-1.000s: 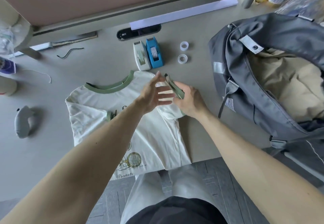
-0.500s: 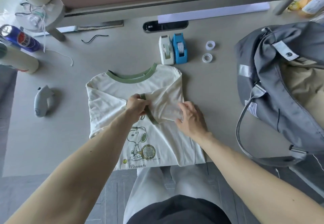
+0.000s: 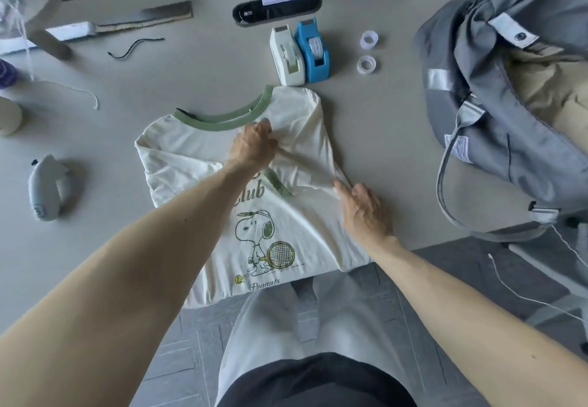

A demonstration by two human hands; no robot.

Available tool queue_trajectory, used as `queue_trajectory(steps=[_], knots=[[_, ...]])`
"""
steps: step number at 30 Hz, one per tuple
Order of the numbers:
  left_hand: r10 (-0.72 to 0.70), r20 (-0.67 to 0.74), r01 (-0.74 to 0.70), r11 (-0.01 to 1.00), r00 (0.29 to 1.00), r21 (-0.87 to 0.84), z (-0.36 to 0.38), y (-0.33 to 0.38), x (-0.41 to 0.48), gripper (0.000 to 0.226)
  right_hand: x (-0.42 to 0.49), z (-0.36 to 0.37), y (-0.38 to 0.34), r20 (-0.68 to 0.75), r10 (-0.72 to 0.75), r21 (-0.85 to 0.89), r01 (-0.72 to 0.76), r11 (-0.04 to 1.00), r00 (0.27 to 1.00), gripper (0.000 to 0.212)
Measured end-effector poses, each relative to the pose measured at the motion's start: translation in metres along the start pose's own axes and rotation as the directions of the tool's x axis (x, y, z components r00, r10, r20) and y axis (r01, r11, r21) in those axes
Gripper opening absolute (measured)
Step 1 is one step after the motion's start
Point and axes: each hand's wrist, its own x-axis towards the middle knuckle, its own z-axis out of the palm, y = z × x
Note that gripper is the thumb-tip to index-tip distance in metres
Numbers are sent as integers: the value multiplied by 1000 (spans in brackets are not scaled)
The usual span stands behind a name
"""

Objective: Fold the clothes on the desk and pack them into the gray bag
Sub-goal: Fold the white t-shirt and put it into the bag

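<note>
A cream T-shirt with green trim and a cartoon dog print lies face up on the desk, its hem hanging over the front edge. Its right sleeve is folded in across the chest. My left hand presses on that folded sleeve just below the collar, fingers curled into the cloth. My right hand pinches the fabric at the shirt's right edge. The gray bag stands open at the right, with beige cloth inside it.
Behind the shirt stand a white tape dispenser and a blue tape dispenser, with two tape rolls beside them. A gray handheld device lies at the left. The bag's strap loops on the desk.
The right sleeve, held up in both hands a second ago, has been laid across the chest. My left hand has moved up toward the collar; my right hand has shifted to the shirt's right edge.
</note>
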Motion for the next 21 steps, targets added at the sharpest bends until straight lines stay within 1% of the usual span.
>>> queue_trajectory(steps=[1, 2, 3, 4, 5, 6, 7, 8, 11, 12, 14, 16, 17, 19, 21], knots=[[39, -105, -41, 999, 994, -17, 0, -3, -6, 22, -2, -1, -4, -24, 33, -43, -34, 998, 999, 53], [110, -186, -113, 994, 976, -1, 2, -8, -14, 26, -4, -1, -10, -30, 42, -87, -45, 995, 999, 57], [215, -216, -212, 977, 952, 38, 4, -12, -25, 30, -6, 0, -17, -10, 28, -112, -29, 993, 1000, 61], [327, -175, -316, 945, 929, 89, 8, -17, -37, 35, -8, 1, -24, 23, 3, -114, 0, 993, 1000, 64], [405, -94, -391, 910, 910, 135, 13, -21, -48, 42, -10, 2, -32, 58, -12, -110, 19, 994, 998, 63], [431, -14, -423, 891, 902, 164, 19, -27, -58, 48, -13, 6, -38, 92, -12, -111, 22, 994, 996, 61], [420, 38, -420, 891, 907, 173, 24, -34, -67, 54, -14, 6, -43, 123, 8, -113, 6, 994, 992, 59], [390, 56, -393, 905, 919, 163, 27, -39, -73, 59, -14, 6, -47, 151, 30, -110, -14, 994, 988, 58], [304, 66, -310, 944, 950, 116, 29, -54, -89, 74, -16, 2, -49, 273, 65, -72, -47, 996, 960, 64], [291, 62, -295, 951, 955, 94, 28, -59, -96, 76, -19, 0, -47, 295, 68, -46, -57, 997, 953, 67], [286, -7, -286, 958, 958, 6, 24, -69, -115, 70, -27, -8, -46, 299, 124, 32, -140, 990, 946, 71], [237, -153, -253, 962, 959, -98, 21, -83, -141, 53, -38, -15, -40, 240, 241, 65, -264, 962, 940, 72], [167, -213, -201, 969, 963, -146, 21, -92, -155, 46, -43, -18, -37, 210, 310, 43, -326, 944, 927, 70], [-27, -265, -27, 980, 964, -197, 22, -110, -181, 39, -53, -19, -24, 190, 443, 30, -456, 889, 876, 65], [-234, -306, 169, 960, 923, -224, 26, -126, -206, 43, -61, -20, -10, 215, 535, 96, -563, 821, 817, 62]])
